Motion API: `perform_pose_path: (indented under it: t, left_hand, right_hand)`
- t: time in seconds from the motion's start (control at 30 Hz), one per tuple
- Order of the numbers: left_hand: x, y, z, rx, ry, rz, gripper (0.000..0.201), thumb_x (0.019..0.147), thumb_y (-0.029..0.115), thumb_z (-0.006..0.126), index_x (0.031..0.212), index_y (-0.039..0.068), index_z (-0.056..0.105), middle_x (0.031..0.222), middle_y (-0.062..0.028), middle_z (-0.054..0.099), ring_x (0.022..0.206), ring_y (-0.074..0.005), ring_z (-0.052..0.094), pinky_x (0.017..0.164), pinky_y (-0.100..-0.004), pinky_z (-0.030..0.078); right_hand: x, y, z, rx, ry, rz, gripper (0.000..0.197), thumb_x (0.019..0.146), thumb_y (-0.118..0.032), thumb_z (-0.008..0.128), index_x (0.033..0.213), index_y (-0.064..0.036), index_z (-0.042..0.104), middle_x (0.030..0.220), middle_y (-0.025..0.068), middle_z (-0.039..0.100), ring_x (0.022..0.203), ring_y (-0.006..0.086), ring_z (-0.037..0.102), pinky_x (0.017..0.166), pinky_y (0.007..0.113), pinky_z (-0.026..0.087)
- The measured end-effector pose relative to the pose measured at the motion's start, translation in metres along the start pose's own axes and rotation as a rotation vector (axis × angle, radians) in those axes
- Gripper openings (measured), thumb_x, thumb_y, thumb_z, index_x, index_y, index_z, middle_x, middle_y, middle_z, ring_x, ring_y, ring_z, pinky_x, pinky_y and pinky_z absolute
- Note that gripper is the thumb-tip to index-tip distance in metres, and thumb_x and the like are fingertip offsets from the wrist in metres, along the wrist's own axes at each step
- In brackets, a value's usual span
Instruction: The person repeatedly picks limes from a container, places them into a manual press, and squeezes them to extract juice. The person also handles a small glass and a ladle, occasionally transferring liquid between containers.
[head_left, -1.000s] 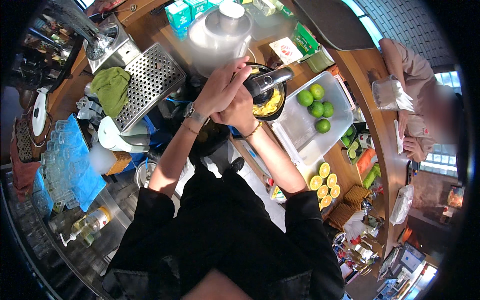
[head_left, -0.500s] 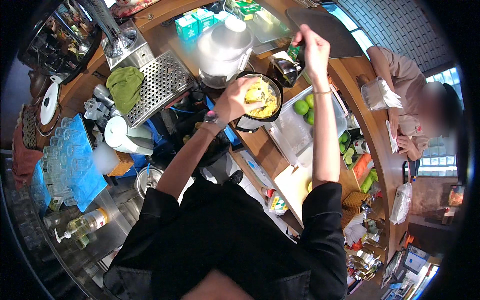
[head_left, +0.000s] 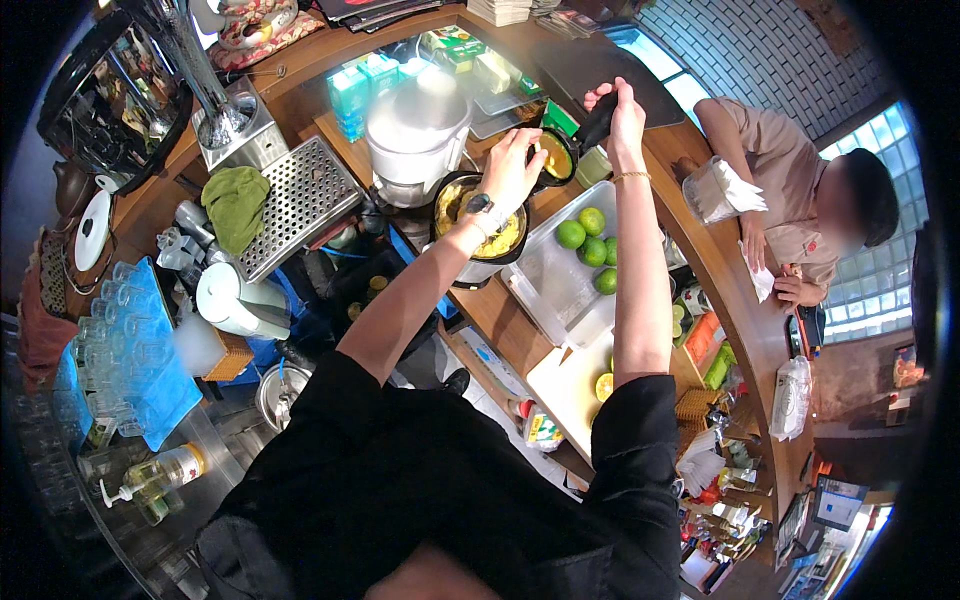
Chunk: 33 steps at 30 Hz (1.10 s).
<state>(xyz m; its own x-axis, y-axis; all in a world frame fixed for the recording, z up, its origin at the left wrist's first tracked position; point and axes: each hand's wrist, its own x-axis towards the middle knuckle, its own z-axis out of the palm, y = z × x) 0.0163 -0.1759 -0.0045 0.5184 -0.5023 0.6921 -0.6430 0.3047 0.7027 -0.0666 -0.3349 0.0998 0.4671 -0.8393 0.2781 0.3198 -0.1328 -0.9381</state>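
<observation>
My right hand (head_left: 624, 118) is closed round the black handle (head_left: 597, 124) of a cup-shaped black piece (head_left: 572, 170). A yellow-orange round surface, like a cut citrus half (head_left: 553, 157), shows inside the cup; I cannot tell whether the piece is hinged to the bowl beside it. My left hand (head_left: 510, 172) has its fingers apart, with the fingertips at the cup's left side. Under my left wrist stands a dark-rimmed bowl (head_left: 463, 262) on a pale base. Wet yellow pulp (head_left: 508, 238) fills it, partly hidden by my wrist and watch.
Left of the bowl stands a white appliance (head_left: 412, 140). Several green limes (head_left: 590, 240) lie in a clear plastic tray (head_left: 560, 300). Cut citrus (head_left: 604, 386) rests on a pale board (head_left: 560, 385). Across the curved counter, a person (head_left: 785, 180) handles white paper. Glasses (head_left: 115, 350) stand left.
My left hand has come out of the pulp and moved right to the cup. The cup has turned, so yellow-orange now shows inside it. My right hand has moved down slightly, keeping the handle.
</observation>
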Motion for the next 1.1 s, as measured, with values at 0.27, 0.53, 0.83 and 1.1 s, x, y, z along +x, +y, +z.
perform_pose_path:
  t: [0.27,0.53,0.83,1.1]
  left_hand:
    - [0.029,-0.005,-0.015,0.188,-0.110,0.244,0.015,0.084,0.011,0.068,0.090,0.005,0.055,0.086,-0.0132,0.059,0.085,-0.0343,0.059,0.075,-0.0427,0.049]
    - [0.002,0.014,-0.110,0.394,0.073,0.295,0.017,0.081,0.011,0.072,0.093,0.004,0.061,0.089,-0.0117,0.066,0.076,-0.0242,0.067,0.069,-0.0340,0.055]
    - [-0.169,-0.033,-0.234,0.767,-0.077,-0.316,0.027,0.084,0.021,0.073,0.104,0.006,0.064,0.085,-0.0119,0.066,0.073,-0.0262,0.066,0.066,-0.0372,0.053]
    - [-0.328,-0.052,-0.271,0.775,-0.133,-0.763,0.046,0.080,0.036,0.076,0.110,0.005,0.062,0.100,-0.0151,0.067,0.086,-0.0323,0.066,0.075,-0.0413,0.053]
  right_hand:
    - [0.001,0.004,0.001,-0.031,0.011,-0.006,0.046,0.101,-0.035,0.048,0.083,0.0040,0.064,0.079,0.0162,0.069,0.069,0.0204,0.066,0.070,0.031,0.054]
    - [-0.015,-0.006,-0.008,-0.622,0.334,-0.321,0.058,0.094,-0.054,0.058,0.107,0.0024,0.066,0.109,0.0171,0.068,0.096,0.0247,0.064,0.089,0.035,0.048]
    - [-0.183,0.039,0.047,-1.040,-0.401,-0.309,0.076,0.071,-0.049,0.082,0.126,-0.0064,0.050,0.108,0.0203,0.060,0.101,0.0383,0.063,0.087,0.047,0.052]
    - [-0.155,0.083,0.063,-1.178,-0.686,-0.203,0.051,0.064,-0.028,0.083,0.105,-0.0056,0.063,0.099,0.0210,0.062,0.093,0.0396,0.064,0.085,0.046,0.053]
